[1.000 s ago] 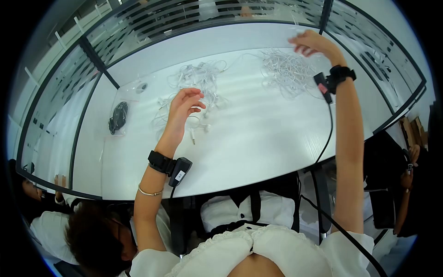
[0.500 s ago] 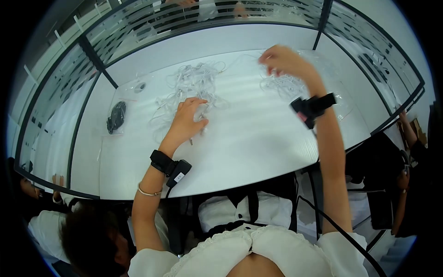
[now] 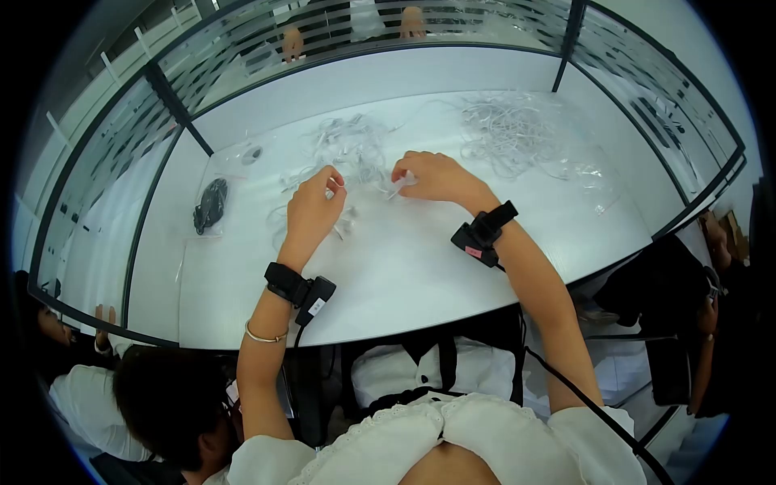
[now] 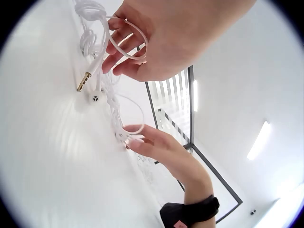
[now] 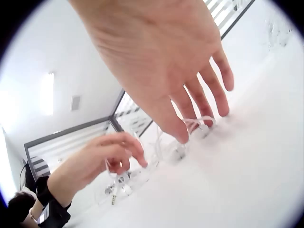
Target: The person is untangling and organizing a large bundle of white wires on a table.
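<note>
In the head view, my left hand (image 3: 317,208) is over the near side of a tangled heap of white wired earphones (image 3: 343,141), its fingers curled. The left wrist view shows a thin white earphone cable (image 4: 142,40) looping through that hand's fingers. A gold-tipped plug (image 4: 84,81) and an earbud (image 4: 96,97) hang below it. To the right, my right hand (image 3: 440,178) pinches white earphones (image 3: 402,184) between thumb and fingers. From the right wrist, earbuds (image 5: 179,153) show under the thumb, low over the table.
A second heap of white earphone cables (image 3: 513,133) lies at the back right, with clear plastic bags (image 3: 594,182) beside it. A bagged black cable bundle (image 3: 211,206) is at the left. Glass-topped partitions (image 3: 380,69) enclose the desk; a person (image 3: 170,400) sits at lower left.
My right hand has come from the back-right heap leftward and toward me, beside the left hand, and now pinches earphones. The left hand dipped to the near heap and has its fingers curled on a cable.
</note>
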Demonstrator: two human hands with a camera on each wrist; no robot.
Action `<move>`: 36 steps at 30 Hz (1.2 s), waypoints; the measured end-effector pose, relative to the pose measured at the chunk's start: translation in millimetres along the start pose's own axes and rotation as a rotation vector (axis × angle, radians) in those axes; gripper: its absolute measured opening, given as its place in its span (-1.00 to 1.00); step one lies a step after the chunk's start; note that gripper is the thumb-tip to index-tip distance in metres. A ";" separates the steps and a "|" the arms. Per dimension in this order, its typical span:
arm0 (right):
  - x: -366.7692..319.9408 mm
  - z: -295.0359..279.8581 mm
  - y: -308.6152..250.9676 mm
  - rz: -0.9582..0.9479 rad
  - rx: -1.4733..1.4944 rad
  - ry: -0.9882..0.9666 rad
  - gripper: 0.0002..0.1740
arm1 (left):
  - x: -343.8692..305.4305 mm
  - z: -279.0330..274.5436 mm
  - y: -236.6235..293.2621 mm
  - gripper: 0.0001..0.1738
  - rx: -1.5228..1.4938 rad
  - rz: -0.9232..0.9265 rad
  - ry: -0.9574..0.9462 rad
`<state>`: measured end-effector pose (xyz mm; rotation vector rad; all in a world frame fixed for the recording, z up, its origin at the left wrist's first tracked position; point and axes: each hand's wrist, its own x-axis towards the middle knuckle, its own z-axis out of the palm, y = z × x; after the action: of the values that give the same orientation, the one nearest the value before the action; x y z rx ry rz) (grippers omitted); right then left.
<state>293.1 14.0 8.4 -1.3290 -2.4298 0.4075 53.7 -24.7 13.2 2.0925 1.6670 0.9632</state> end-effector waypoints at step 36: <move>0.8 -22.8 -7.5 -0.312 0.740 -0.177 -0.64 | 0.6 16.8 14.6 -0.73 -0.911 0.026 -0.186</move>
<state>296.8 12.7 32.1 -0.6076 -2.2016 1.2204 75.7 -25.4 10.0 1.5055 0.8425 1.1869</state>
